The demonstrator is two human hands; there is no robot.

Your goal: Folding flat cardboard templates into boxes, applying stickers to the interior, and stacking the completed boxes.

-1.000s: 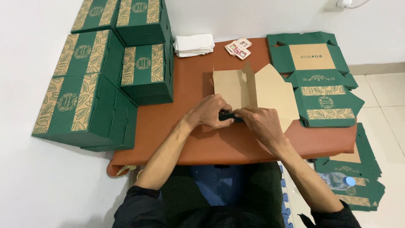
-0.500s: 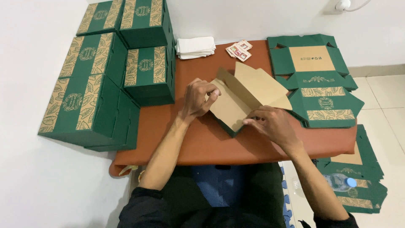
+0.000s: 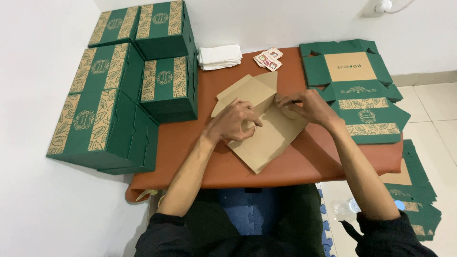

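Head view
Workpiece: unfolded cardboard box blank (image 3: 263, 124), kraft side up, lying on the brown table (image 3: 304, 164).
Left hand (image 3: 234, 122): pressing the blank's centre panel, fingers curled.
Right hand (image 3: 307, 105): pinching a raised flap edge.
Handling: judged light, stiff, creasable; grip along scored folds.
Adjacent: assembled green boxes (image 3: 119, 95), flat green blanks (image 3: 354, 90).

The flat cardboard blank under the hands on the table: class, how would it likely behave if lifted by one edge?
The cardboard blank would probably feel light, being a single thin sheet. It would likely bend at its creases, since one panel already stands up between the left hand and right hand. Lying flat, it should not roll.
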